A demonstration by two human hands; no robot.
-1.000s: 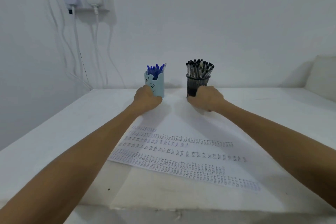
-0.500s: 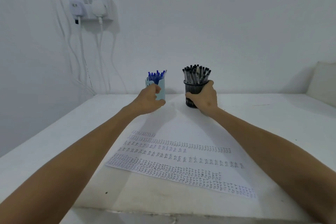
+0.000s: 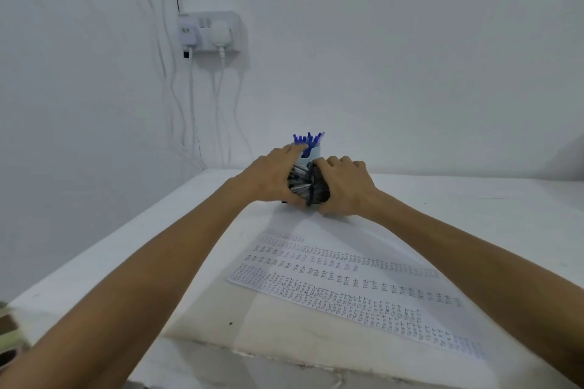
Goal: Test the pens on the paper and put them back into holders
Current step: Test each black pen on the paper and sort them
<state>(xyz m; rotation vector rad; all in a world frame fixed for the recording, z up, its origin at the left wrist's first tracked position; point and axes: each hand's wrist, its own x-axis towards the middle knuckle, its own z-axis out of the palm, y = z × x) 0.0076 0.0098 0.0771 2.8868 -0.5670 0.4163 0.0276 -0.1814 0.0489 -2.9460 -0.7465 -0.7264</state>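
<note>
Though faint, perhaps numerals [image 3: 343, 278] on paper [image 3: 331, 230].

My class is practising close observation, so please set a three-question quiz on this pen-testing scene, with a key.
1. True or false: the black mesh holder stands upright on the table.
2. Which hand grips the black mesh holder? A) left hand B) right hand
3. Fill in: the pens in the light blue holder are ___.

Key: 1 false, it is tipped on its side, mouth toward the left hand, which holds the black pens. 2 B. 3 blue.
</note>
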